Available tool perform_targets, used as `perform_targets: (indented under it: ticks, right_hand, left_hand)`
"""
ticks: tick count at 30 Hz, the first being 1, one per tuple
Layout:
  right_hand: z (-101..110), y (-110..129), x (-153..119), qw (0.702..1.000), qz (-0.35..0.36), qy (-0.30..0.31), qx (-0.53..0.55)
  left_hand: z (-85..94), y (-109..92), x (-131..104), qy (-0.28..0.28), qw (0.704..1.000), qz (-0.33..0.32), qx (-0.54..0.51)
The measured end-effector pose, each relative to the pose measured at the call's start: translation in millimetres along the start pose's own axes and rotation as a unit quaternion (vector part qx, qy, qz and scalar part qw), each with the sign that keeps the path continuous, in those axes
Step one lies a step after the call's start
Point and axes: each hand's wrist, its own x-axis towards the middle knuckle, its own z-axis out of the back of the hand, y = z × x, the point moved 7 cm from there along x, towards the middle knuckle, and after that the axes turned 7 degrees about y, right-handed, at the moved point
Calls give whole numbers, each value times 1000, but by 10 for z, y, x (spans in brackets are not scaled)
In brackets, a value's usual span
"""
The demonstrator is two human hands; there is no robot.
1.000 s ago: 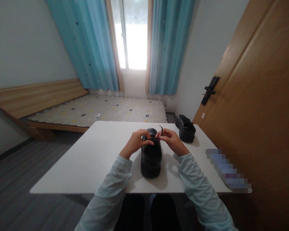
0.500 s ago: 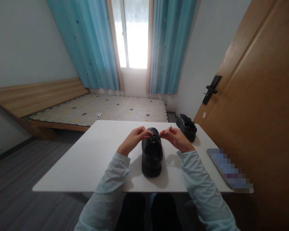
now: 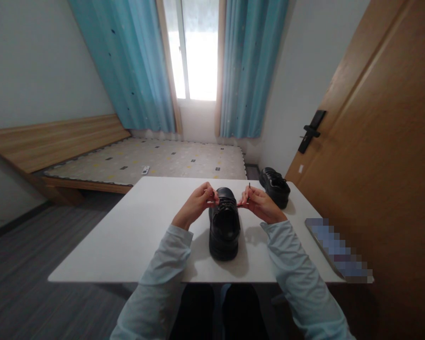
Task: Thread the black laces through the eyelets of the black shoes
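A black lace-up shoe point(image 3: 224, 241) stands upright on the white table point(image 3: 138, 236), its toe pointing away from me and its opening facing me. At the shoe's left side my left hand point(image 3: 202, 200) is closed in a pinch by the lacing; the lace in its fingers is hard to see. On the right, my right hand point(image 3: 257, 202) pinches a black shoelace point(image 3: 249, 187), whose tip sticks up above the fingers. A stretch of that lace runs toward the shoe's eyelets.
A second black shoe point(image 3: 276, 189) sits at the table's back right corner. A flat, pixelated device point(image 3: 336, 250) lies along the right edge. Beyond the table is a bed point(image 3: 170, 158) with a small white object point(image 3: 146, 170) on it. A wooden door point(image 3: 382, 156) stands at right.
Both hands have drawn slightly apart, away from the middle of the lacing, the left one leftward and the right one rightward. The shoe has stayed almost in place.
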Motion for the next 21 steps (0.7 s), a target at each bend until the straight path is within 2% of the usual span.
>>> perform_targets:
  ticks: [7, 14, 21]
  right_hand:
    - [6, -54, 7, 1000, -26, 5, 11]
    - [-48, -103, 7, 994, -72, 17, 78]
    - [-14, -190, -21, 990, -117, 33, 74]
  left_hand:
    - [80, 22, -8, -5, 997, 26, 71]
    - [77, 36, -32, 8, 989, 71, 130]
    - [171, 129, -12, 17, 987, 70, 147]
